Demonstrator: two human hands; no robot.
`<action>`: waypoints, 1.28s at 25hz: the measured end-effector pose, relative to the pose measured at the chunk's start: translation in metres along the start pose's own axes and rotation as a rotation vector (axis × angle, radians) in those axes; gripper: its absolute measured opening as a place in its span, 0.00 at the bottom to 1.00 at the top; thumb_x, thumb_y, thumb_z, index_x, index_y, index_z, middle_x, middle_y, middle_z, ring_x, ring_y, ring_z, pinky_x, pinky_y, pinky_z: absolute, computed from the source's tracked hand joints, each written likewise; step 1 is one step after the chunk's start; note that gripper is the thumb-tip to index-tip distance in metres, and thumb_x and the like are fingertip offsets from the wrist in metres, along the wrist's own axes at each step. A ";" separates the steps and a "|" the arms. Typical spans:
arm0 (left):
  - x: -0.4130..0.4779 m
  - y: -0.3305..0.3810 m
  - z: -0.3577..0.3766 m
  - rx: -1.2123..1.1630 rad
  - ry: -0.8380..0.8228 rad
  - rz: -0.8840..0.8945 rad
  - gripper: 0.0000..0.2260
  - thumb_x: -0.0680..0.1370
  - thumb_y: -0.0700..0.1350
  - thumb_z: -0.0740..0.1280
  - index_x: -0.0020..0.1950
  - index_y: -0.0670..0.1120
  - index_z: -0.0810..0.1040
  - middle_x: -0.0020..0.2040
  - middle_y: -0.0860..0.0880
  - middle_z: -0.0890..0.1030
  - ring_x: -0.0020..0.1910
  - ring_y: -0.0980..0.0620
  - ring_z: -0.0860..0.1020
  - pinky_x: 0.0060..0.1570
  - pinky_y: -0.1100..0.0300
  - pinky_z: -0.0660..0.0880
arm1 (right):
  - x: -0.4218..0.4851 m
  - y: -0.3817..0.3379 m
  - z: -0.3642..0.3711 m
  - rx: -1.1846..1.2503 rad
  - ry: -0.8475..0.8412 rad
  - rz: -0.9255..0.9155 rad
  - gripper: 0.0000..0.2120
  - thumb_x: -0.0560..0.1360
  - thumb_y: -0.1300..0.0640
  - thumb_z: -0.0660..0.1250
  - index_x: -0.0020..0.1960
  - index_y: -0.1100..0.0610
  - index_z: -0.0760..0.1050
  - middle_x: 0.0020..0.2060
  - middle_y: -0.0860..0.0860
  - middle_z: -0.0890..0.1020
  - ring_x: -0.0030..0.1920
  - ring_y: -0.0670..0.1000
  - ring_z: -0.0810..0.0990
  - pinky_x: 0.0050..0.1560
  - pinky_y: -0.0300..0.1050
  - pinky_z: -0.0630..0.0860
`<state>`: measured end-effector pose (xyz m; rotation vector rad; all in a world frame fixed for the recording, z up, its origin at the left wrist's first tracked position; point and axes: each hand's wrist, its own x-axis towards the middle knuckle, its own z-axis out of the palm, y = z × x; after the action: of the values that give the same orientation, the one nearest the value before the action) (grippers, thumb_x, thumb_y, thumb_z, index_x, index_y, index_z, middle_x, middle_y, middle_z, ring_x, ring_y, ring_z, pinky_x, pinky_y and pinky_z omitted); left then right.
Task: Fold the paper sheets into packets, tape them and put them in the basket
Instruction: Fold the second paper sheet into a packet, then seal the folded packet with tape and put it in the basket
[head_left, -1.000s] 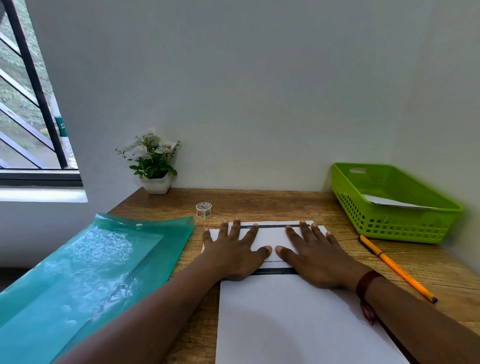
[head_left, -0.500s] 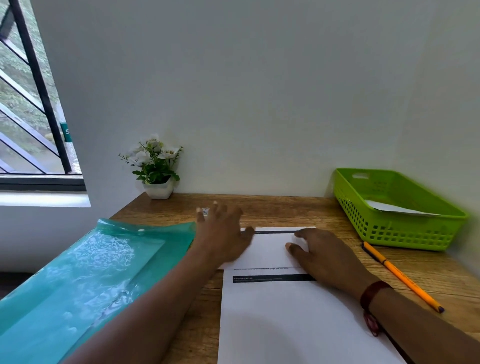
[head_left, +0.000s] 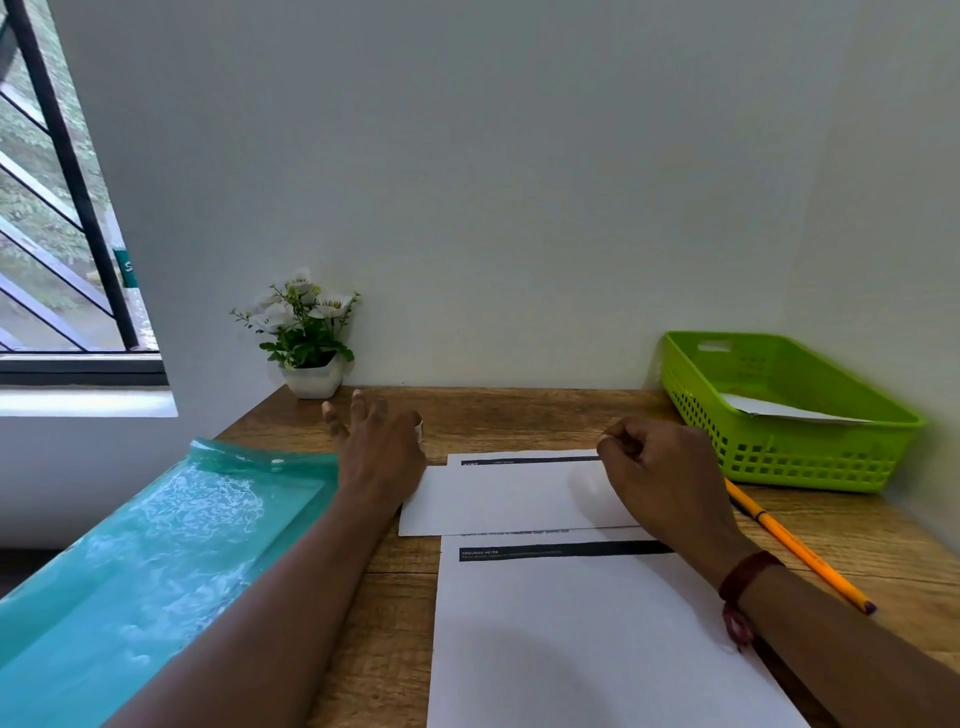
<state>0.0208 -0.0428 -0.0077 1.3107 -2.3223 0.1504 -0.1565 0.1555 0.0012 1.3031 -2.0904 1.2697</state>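
Observation:
A white folded paper sheet (head_left: 509, 493) with black printed bars lies on the wooden desk, over the far end of a larger white sheet (head_left: 571, 649). My right hand (head_left: 660, 473) rests on the fold's far right corner with its fingers curled; I cannot see a pinch. My left hand (head_left: 379, 447) hovers with straight, spread fingers over the small tape roll (head_left: 418, 429), which it hides almost entirely. The green basket (head_left: 810, 467) stands at the far right with one folded white packet (head_left: 779, 408) inside.
A teal plastic folder (head_left: 182, 545) lies on the desk's left side and hangs over its edge. A small potted plant (head_left: 311, 374) stands by the wall. An orange pencil (head_left: 795, 545) lies in front of the basket. A wall closes the back.
My left hand has lifted off the paper and moved to the far left, over the tape roll. My right hand has stayed on the fold, and its flat fingers have curled.

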 end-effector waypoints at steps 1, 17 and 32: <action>0.000 0.000 0.001 0.009 -0.004 0.001 0.15 0.78 0.43 0.64 0.63 0.53 0.77 0.71 0.40 0.69 0.76 0.40 0.53 0.69 0.33 0.38 | 0.000 0.000 0.000 0.000 -0.003 0.001 0.07 0.70 0.59 0.67 0.35 0.55 0.81 0.26 0.47 0.79 0.29 0.49 0.77 0.33 0.45 0.74; -0.023 0.051 -0.016 -0.891 -0.038 0.051 0.05 0.77 0.48 0.68 0.50 0.50 0.81 0.48 0.55 0.81 0.46 0.61 0.77 0.43 0.64 0.71 | -0.007 -0.001 0.009 0.165 -0.119 -0.180 0.10 0.72 0.47 0.66 0.50 0.49 0.81 0.41 0.40 0.83 0.43 0.41 0.81 0.40 0.48 0.81; -0.052 0.075 -0.027 -1.515 -0.395 0.045 0.06 0.66 0.44 0.75 0.42 0.46 0.86 0.45 0.44 0.85 0.46 0.47 0.82 0.51 0.51 0.81 | -0.008 -0.008 0.007 0.343 0.013 -0.325 0.09 0.73 0.55 0.71 0.53 0.51 0.82 0.47 0.45 0.83 0.46 0.45 0.82 0.36 0.43 0.81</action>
<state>-0.0095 0.0467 0.0025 0.4473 -1.7901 -1.6106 -0.1452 0.1520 -0.0040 1.6885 -1.6092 1.5199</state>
